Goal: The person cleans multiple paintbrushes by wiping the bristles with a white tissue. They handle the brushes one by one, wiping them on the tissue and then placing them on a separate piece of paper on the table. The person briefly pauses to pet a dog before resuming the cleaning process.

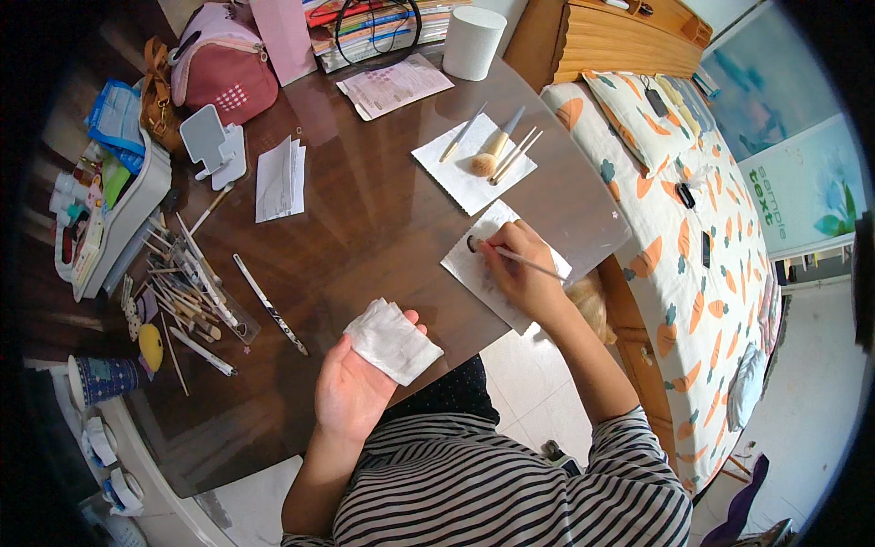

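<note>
A folded white tissue point(393, 342) lies across the upturned palm and fingers of my left hand point(359, 383), above the table's near edge. My right hand point(521, 270) grips a thin makeup brush point(526, 261) by its handle. Its dark bristle end is over a white paper towel point(465, 263) at the table's right side; whether it touches is hard to tell. Farther off, a second paper towel point(444, 154) carries several brushes, among them a fluffy makeup brush point(485, 163) with a pale handle.
Several brushes point(184, 301) lie heaped at the left, with a patterned pen-like stick point(270, 304) nearby. Folded papers point(279, 181), a grey stand point(212, 147), a pink bag point(225, 75) and a white bin point(474, 44) stand farther back. A bed point(656, 273) borders the right side.
</note>
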Available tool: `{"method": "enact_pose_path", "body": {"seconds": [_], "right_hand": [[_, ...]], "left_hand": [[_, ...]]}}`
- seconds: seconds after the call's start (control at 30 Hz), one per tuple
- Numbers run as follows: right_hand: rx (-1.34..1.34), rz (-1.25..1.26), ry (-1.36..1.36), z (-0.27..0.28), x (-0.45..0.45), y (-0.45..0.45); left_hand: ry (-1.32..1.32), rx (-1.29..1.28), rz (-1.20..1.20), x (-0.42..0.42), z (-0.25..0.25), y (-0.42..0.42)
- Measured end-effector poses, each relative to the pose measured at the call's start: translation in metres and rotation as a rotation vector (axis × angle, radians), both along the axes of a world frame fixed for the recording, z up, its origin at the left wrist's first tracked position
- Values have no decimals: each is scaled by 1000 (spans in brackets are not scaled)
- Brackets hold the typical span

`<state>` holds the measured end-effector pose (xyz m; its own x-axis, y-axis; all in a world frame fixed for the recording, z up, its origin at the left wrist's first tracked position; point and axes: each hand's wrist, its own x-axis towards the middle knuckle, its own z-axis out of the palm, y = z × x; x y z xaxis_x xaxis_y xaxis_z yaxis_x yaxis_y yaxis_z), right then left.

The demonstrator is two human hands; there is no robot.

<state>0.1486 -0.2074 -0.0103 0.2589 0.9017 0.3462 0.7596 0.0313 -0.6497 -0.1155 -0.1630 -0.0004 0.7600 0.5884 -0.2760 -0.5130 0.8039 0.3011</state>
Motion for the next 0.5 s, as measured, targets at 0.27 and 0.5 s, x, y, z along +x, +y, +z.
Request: {"method": "enact_pose_path", "body": {"seconds": [0.27,0.5], "right_hand": [[-41,-1,225,1,7,-1],[-49,-24,559,16,30,12]], "left_hand": [[9,10,7,-6,-2,0],[-4,0,12,-12,-3,1]]}}
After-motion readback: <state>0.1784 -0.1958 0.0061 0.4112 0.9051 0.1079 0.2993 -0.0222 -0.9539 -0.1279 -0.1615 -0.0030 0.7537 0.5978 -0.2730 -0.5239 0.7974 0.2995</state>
